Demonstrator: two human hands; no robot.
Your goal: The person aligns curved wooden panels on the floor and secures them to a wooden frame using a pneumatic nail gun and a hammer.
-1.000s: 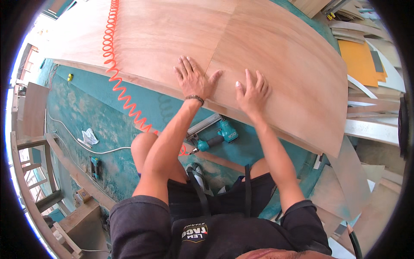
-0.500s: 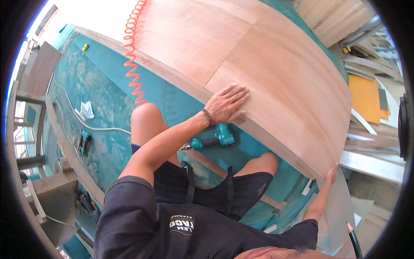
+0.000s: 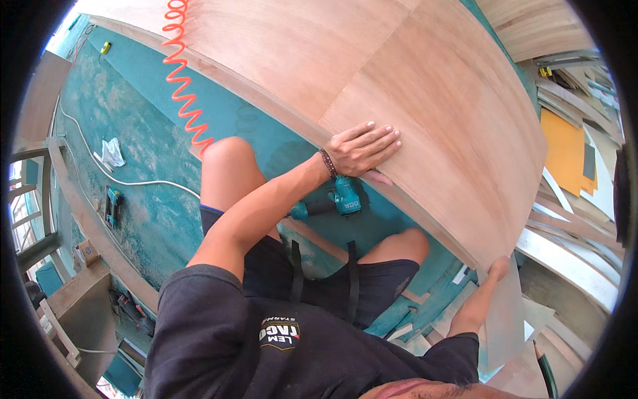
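Observation:
My left hand (image 3: 364, 149) lies flat on a large curved plywood panel (image 3: 432, 126), close to its near edge, fingers stretched out and thumb over the edge. A seam between two sheets meets that edge just left of the hand. At the panel's near right corner, my right hand (image 3: 498, 268) holds the edge, its fingers mostly hidden. Beneath my left wrist, a teal air tool with a black grip (image 3: 347, 199), shaped like a nail gun, lies on the teal floor between my knees, partly covered by my arm.
An orange coiled hose (image 3: 179, 80) hangs across the panel's edge to my left knee. Left on the floor are a pale cable (image 3: 153, 183), a crumpled plastic bag (image 3: 113, 153) and another teal tool (image 3: 113, 205). Wood offcuts (image 3: 578, 229) pile up at right, beside a yellow sheet (image 3: 561, 153).
My left hand has slid slightly right along the panel, away from the seam, whose dark line looks fainter. My right hand stays at the corner. The whole view has shifted a little.

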